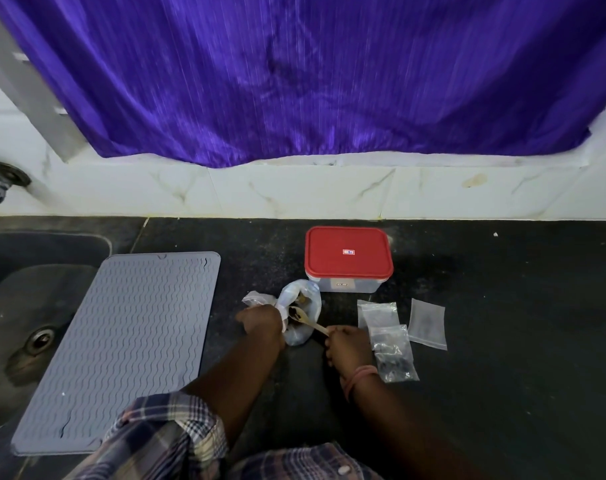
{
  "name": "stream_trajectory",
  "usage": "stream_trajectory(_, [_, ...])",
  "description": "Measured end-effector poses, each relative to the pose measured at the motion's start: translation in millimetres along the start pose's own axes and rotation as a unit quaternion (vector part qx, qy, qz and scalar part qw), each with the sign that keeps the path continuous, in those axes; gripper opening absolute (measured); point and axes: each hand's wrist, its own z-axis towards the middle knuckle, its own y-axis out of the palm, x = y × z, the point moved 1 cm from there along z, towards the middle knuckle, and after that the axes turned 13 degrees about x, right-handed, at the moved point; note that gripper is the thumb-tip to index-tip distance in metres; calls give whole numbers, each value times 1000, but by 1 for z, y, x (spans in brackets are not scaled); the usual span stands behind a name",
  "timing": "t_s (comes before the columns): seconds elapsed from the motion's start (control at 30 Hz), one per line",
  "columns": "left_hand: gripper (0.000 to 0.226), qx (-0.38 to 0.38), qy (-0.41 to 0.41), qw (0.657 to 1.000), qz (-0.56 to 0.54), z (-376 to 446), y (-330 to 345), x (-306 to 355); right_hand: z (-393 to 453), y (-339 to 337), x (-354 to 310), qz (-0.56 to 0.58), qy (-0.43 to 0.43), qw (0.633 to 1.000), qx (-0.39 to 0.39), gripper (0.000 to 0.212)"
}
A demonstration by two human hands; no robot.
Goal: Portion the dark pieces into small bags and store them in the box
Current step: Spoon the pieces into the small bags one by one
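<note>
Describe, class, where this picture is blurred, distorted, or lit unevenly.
Head view: the purple curtain is smeared by vertical motion blur; wide-angle distortion bows the tiled wall and black counter edge; the red-lidded box stays fairly sharp; light falls off toward the sink and the corners.

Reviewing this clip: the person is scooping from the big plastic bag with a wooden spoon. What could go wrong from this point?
1. The small wooden spoon, held by the right hand, carries dark pieces over the soft clear plastic bag; only the left hand holds the bag's mouth, so it may sag and spill onto the black countertop.
2. The small clear zip bags lie flat and unheld, so filling them one-handed could scatter pieces.
3. The red-lidded plastic box is closed, so storing needs a free hand.
</note>
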Motion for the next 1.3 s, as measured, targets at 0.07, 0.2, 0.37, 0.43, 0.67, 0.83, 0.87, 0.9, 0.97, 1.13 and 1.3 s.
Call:
stream_trajectory(0.07, [59,5,-35,998,-56,3,-1,0,1,-2,-2,18,-5,1000,11,24])
stream_trajectory(0.2, [61,68,-114,967,-219,7,4,-5,6,-4,-1,41,-29,998,39,24])
stream_trajectory(0.37, [38,150,-219,813,-519,-2,12,-10,-1,-12,-16,44,-90,992,71,25])
stream_trajectory(0.43, [27,194,-276,705,-624,3,18,-10,-3,-14,-22,48,-109,989,85,25])
stream_trajectory(0.67, [5,247,-261,595,-719,-10,11,-13,-10,-17,-39,61,-157,980,105,24])
stream_trajectory(0.83, [9,261,-202,623,-709,-19,9,-12,-18,-6,-52,35,-230,967,100,19])
stream_trajectory(0.87, [10,266,-196,625,-707,-22,7,-12,-21,-3,-55,23,-245,964,103,18])
stream_trajectory(0.9, [11,268,-194,626,-707,-24,6,-12,-23,-1,-57,14,-261,960,104,17])
stream_trajectory(0.97, [13,271,-191,631,-701,-26,5,-13,-25,3,-58,-2,-299,948,110,15])
stream_trajectory(1.13, [13,283,-202,631,-694,-30,5,-14,-30,8,-60,-83,-440,883,143,12])
stream_trajectory(1.3, [17,272,-179,643,-694,-30,4,-15,-36,18,-60,-220,-560,794,88,7])
